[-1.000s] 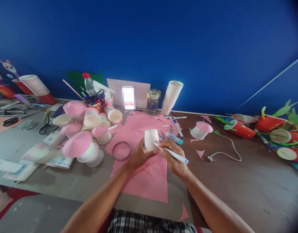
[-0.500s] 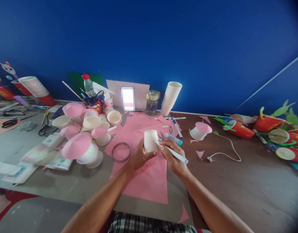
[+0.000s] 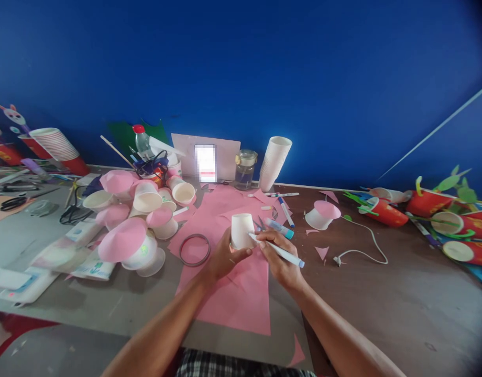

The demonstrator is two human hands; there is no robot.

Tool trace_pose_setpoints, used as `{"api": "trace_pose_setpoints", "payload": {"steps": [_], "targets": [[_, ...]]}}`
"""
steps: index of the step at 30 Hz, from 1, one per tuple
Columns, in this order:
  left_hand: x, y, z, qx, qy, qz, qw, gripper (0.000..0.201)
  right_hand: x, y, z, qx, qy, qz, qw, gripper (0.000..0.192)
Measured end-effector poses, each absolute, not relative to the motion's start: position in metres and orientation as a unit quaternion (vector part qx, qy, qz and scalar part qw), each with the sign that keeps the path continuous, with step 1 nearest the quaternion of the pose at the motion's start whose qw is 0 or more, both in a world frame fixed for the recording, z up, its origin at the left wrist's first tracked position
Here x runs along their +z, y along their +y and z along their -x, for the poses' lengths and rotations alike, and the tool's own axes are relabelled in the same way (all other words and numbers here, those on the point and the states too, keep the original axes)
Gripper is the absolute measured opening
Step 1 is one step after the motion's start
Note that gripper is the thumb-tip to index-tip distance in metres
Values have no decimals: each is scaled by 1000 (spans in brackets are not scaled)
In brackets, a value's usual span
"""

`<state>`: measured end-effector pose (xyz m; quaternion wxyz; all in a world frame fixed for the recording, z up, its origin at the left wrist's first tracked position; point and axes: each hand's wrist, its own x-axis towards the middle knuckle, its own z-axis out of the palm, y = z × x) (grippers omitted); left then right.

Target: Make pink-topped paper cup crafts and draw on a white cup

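My left hand (image 3: 226,257) is wrapped round the lower part of a white paper cup (image 3: 241,228), held bottom-up over the pink paper (image 3: 241,306). A white marker pen (image 3: 282,253) with a pale blue end is pinched in my right hand (image 3: 281,262). Its tip meets the right side of the cup; any mark there is too small to make out. To the left of my left hand lies a dark ring of tape (image 3: 194,250). A glue stick (image 3: 279,228) and a blue-and-white marker (image 3: 286,212) lie beyond my right hand.
Several cups with pink cone tops (image 3: 123,241) crowd the left side. One pink-topped cup (image 3: 319,215) and a white cable (image 3: 367,246) are on the right. At the back stand a glass jar (image 3: 245,170), a leaning stack of cups (image 3: 275,163) and a phone (image 3: 205,163).
The whole view has shifted slightly, with the scene sitting a little lower and to the left. Both hands keep their hold, and the pen tip stays at the cup's side.
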<state>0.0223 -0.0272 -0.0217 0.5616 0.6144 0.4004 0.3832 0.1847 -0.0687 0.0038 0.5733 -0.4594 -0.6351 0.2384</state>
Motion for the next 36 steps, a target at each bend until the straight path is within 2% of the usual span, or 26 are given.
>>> {"api": "trace_pose_setpoints", "payload": {"steps": [29, 36], "targets": [[-19, -28, -23, 389, 403, -613, 557, 59, 1, -68, -185, 233, -663, 444, 556, 10], [-19, -27, -23, 391, 397, -614, 559, 60, 2, -69, -187, 263, -628, 470, 562, 12]]}}
